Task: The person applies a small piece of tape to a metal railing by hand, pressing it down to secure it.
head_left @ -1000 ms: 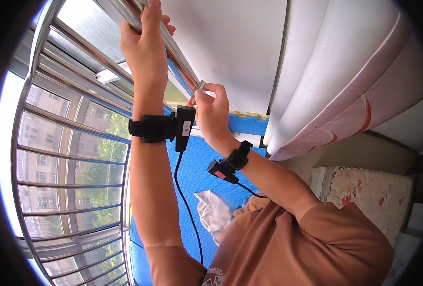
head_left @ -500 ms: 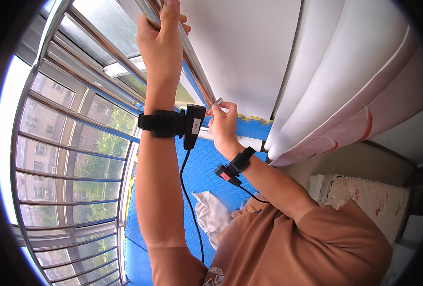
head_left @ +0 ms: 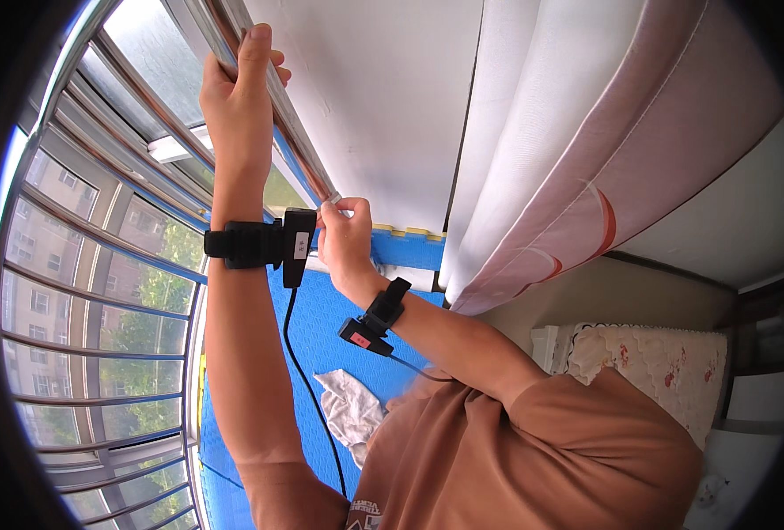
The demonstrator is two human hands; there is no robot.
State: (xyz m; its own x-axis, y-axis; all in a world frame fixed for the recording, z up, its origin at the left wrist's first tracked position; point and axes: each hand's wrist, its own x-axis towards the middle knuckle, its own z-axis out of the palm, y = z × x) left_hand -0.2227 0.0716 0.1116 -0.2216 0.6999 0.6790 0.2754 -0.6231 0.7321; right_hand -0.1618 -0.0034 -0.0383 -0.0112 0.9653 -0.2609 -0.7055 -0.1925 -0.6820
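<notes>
Overhead, a metal rail (head_left: 277, 97) is running diagonally along the window frame beside the white curtain (head_left: 533, 150). Left hand (head_left: 237, 88) is gripping the rail high up, fingers (head_left: 255, 44) wrapped over it. Right hand (head_left: 343, 234) is pinching the rail's lower end, fingertips closed on it.

Single head-worn fisheye view, tilted up along raised forearms, close; window bars (head_left: 100, 291) left, curtain (head_left: 586, 159) right
</notes>
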